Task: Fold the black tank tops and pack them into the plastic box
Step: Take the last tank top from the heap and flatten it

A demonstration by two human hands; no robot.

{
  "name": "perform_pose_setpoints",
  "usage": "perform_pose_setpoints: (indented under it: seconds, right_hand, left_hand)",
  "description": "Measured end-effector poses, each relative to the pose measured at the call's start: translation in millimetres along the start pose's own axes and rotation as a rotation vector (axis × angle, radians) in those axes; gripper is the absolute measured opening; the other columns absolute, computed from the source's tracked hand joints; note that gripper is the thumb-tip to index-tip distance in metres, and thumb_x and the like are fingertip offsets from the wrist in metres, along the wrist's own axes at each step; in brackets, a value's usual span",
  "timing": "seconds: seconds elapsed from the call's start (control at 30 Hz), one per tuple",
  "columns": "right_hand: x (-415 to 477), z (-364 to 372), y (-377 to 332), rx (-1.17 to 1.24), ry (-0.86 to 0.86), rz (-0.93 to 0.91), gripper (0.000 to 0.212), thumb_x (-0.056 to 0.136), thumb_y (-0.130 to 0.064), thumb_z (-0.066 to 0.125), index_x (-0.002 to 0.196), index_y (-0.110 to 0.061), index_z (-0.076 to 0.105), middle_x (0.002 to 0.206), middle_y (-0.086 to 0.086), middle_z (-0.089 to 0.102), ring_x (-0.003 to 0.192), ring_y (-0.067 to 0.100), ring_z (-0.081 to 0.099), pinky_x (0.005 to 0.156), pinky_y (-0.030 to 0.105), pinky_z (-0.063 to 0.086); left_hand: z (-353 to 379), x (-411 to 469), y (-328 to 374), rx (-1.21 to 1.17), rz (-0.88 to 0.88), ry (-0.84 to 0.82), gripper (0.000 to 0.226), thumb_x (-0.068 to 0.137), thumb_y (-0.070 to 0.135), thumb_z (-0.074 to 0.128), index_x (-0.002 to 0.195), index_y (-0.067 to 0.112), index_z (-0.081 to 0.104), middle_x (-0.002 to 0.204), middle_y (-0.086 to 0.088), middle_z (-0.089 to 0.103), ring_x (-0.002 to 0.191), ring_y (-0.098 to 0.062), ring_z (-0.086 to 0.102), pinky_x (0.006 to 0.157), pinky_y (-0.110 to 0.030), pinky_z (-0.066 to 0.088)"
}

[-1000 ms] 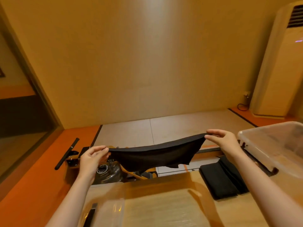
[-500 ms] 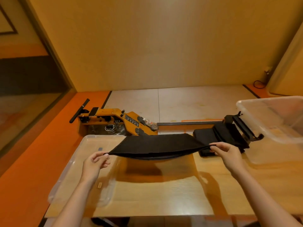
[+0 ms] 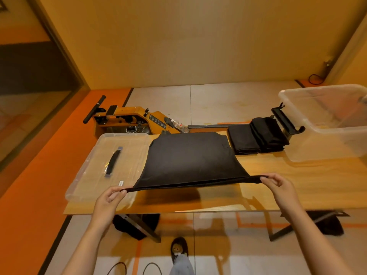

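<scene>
Black tank top (image 3: 190, 157) lies spread at the bench (image 3: 307, 175) centre, its near hem raised and taut. The left hand (image 3: 108, 199) pinches the 8 o'clock corner and the right hand (image 3: 278, 185) pinches the 4 o'clock corner. Bare wood runs from hem to near edge. Folded tank tops (image 3: 256, 135) sit at 1 o'clock, near the plastic box (image 3: 317, 147) at 2, and the lid (image 3: 89, 175) lies at 9. Half a second ago the top hung wholly airborne.
</scene>
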State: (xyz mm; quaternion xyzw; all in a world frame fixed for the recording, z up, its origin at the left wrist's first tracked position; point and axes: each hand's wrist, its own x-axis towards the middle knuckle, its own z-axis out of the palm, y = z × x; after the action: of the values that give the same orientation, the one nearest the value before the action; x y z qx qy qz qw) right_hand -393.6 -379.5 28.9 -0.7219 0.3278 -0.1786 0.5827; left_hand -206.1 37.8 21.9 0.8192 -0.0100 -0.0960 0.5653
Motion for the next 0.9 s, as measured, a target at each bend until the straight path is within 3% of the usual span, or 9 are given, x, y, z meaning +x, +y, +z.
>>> perform_pose_setpoints:
  seconds: [0.17, 0.3, 0.5, 0.63, 0.73, 0.9]
  right_hand:
    - [-18, -12, 10, -0.042, -0.047, -0.011, 0.009, 0.093, -0.014, 0.06, 0.091, -0.01, 0.068, 0.092, 0.011, 0.069, 0.092, 0.02, 0.062, 0.082, 0.028, 0.045]
    - [-31, -25, 15, -0.074, -0.096, -0.011, 0.012, 0.094, -0.013, 0.056, 0.093, -0.005, 0.066, 0.095, 0.015, 0.065, 0.095, 0.024, 0.059, 0.083, 0.03, 0.044]
    - [-55, -34, 19, -0.11, -0.184, 0.03, 0.014, 0.095, -0.013, 0.054, 0.093, -0.002, 0.064, 0.09, 0.012, 0.065, 0.085, 0.013, 0.059, 0.07, 0.02, 0.041]
    - [-63, -32, 26, -0.1, -0.175, 0.086, 0.016, 0.096, -0.013, 0.052, 0.098, 0.0, 0.061, 0.091, 0.011, 0.066, 0.081, 0.007, 0.059, 0.063, 0.011, 0.04]
    - [-67, -30, 31, -0.096, -0.163, 0.106, 0.014, 0.097, -0.013, 0.051, 0.099, -0.003, 0.061, 0.091, 0.007, 0.068, 0.084, 0.006, 0.064, 0.062, 0.006, 0.042]
    - [-67, -32, 36, -0.12, -0.153, 0.104, 0.011, 0.097, -0.014, 0.051, 0.1, -0.005, 0.057, 0.092, 0.015, 0.067, 0.084, 0.017, 0.065, 0.068, 0.023, 0.049]
  left_hand:
    - [0, -21, -7, -0.027, -0.041, -0.011, 0.012, 0.094, 0.022, 0.059, 0.103, 0.016, 0.065, 0.104, -0.005, 0.071, 0.108, -0.024, 0.062, 0.1, -0.042, 0.044]
    - [0, -37, -6, -0.035, -0.017, -0.029, 0.01, 0.097, 0.022, 0.055, 0.103, 0.016, 0.061, 0.101, -0.009, 0.071, 0.1, -0.025, 0.065, 0.091, -0.038, 0.048]
    - [0, -55, -6, 0.032, 0.046, -0.032, 0.01, 0.099, 0.015, 0.048, 0.104, 0.008, 0.053, 0.09, -0.009, 0.071, 0.082, -0.011, 0.067, 0.063, -0.004, 0.045]
    - [5, -59, -22, 0.069, 0.009, -0.088, 0.005, 0.101, 0.018, 0.047, 0.097, 0.017, 0.051, 0.083, -0.014, 0.068, 0.08, -0.029, 0.063, 0.063, -0.03, 0.044]
    - [8, -61, -29, 0.089, 0.001, -0.077, 0.009, 0.101, 0.02, 0.046, 0.093, 0.021, 0.049, 0.081, -0.013, 0.064, 0.077, -0.029, 0.058, 0.062, -0.033, 0.039]
    - [6, -63, -32, 0.116, 0.008, -0.097, 0.013, 0.102, 0.023, 0.045, 0.09, 0.026, 0.049, 0.083, -0.025, 0.058, 0.076, -0.028, 0.052, 0.064, -0.035, 0.038]
